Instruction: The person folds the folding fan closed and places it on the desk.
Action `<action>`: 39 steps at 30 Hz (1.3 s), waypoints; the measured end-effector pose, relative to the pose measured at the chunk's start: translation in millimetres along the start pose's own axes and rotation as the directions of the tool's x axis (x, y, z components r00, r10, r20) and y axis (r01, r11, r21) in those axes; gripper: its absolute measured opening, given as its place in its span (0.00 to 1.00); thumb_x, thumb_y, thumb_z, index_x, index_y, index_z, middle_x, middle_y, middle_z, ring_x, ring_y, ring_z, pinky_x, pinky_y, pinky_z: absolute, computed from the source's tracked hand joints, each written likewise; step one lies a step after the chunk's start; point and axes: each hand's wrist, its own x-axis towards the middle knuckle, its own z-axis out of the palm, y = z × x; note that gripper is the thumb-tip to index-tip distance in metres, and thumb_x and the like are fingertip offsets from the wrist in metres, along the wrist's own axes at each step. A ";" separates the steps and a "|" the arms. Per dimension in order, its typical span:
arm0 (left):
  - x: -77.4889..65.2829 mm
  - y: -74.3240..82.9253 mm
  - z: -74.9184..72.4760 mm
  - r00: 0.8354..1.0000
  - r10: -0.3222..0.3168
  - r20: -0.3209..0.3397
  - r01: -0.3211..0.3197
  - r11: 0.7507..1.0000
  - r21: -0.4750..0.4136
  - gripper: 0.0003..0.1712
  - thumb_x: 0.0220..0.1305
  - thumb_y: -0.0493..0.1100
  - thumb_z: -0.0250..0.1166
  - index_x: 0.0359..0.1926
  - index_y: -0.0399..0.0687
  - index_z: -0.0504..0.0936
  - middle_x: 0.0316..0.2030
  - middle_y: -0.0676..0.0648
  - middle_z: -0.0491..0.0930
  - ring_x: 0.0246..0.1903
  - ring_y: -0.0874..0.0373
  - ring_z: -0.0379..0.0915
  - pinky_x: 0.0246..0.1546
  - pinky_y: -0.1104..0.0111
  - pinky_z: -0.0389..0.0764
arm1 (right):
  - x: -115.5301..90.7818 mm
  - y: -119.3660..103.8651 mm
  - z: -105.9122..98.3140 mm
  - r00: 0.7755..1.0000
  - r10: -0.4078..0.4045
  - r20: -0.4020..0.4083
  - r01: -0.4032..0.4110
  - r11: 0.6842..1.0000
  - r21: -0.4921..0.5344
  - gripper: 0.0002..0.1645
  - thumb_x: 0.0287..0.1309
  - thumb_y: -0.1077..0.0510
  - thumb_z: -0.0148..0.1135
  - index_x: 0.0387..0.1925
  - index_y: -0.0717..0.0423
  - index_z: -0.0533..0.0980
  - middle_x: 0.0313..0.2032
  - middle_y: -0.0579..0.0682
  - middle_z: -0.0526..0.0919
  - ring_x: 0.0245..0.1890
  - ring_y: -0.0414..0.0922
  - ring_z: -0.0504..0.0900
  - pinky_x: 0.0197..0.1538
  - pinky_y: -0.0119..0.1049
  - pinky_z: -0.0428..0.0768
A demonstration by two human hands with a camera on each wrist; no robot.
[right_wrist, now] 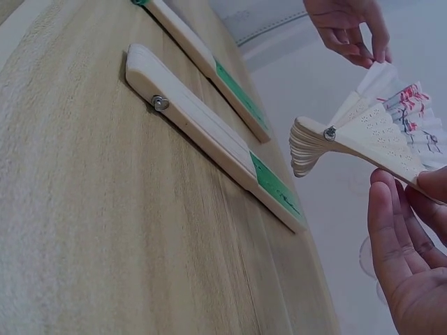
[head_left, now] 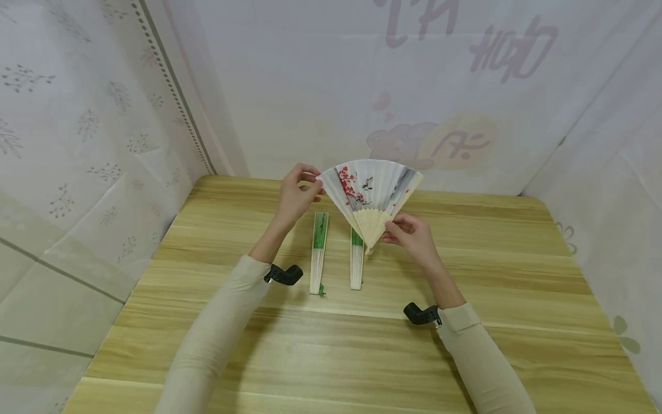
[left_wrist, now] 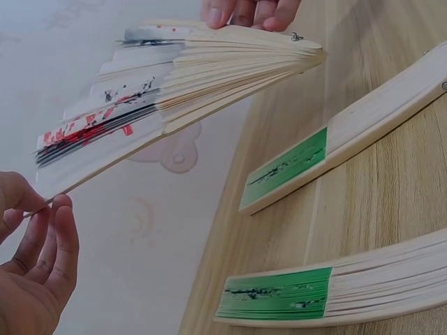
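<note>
A white folding fan (head_left: 368,187) with red blossoms and dark ink birds is spread wide above the table. My left hand (head_left: 299,192) pinches its upper left corner between thumb and finger, seen closely in the left wrist view (left_wrist: 42,258). Along the opposite outer rib, my right hand (head_left: 412,236) grips the fan between thumb and fingers. In the right wrist view the metal rivet (right_wrist: 330,132) joins the pale ribs at the fan's base. Two folded green fans lie below: the left one (head_left: 318,253) has a green cord, and the right one (head_left: 356,267) is partly covered by the spread fan.
The wooden table (head_left: 331,356) runs back to a pale printed curtain (head_left: 289,86). More curtain hangs at the left and right sides. A black wrist camera (head_left: 283,275) sits on the left forearm, another black camera (head_left: 421,314) on the right.
</note>
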 end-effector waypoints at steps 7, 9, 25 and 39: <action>2.2 1.3 5.2 1.000 -0.015 -0.005 0.015 1.000 -0.005 0.11 0.68 0.27 0.61 0.50 0.29 0.75 0.38 0.38 0.76 0.25 0.57 0.82 0.27 0.68 0.85 | 0.9 0.0 0.9 1.000 0.006 0.007 -0.006 1.000 -0.011 0.13 0.69 0.67 0.63 0.45 0.78 0.77 0.38 0.67 0.81 0.34 0.52 0.86 0.47 0.53 0.83; 2.6 1.7 6.4 1.000 -0.015 -0.005 0.015 1.000 0.005 0.10 0.69 0.27 0.61 0.50 0.30 0.75 0.38 0.37 0.76 0.25 0.57 0.82 0.28 0.65 0.85 | 1.4 0.1 1.1 1.000 0.009 0.010 -0.009 1.000 -0.017 0.12 0.69 0.67 0.63 0.45 0.77 0.77 0.38 0.67 0.81 0.34 0.53 0.86 0.47 0.55 0.83; 4.5 9.3 14.5 0.999 -0.037 0.036 0.037 0.999 0.001 0.14 0.69 0.26 0.58 0.53 0.25 0.73 0.41 0.31 0.76 0.27 0.56 0.81 0.26 0.71 0.83 | 2.7 -0.2 4.3 0.999 0.022 0.047 -0.019 0.998 -0.065 0.12 0.69 0.66 0.64 0.45 0.76 0.79 0.38 0.67 0.82 0.36 0.57 0.85 0.46 0.50 0.84; 9.8 1.1 25.5 0.999 -0.024 0.032 0.022 0.998 0.053 0.11 0.68 0.27 0.59 0.50 0.33 0.77 0.37 0.39 0.77 0.27 0.52 0.81 0.27 0.66 0.84 | 3.4 -0.2 8.0 0.996 0.033 0.084 -0.023 0.993 -0.112 0.11 0.69 0.67 0.63 0.46 0.75 0.79 0.37 0.65 0.83 0.34 0.48 0.85 0.43 0.44 0.86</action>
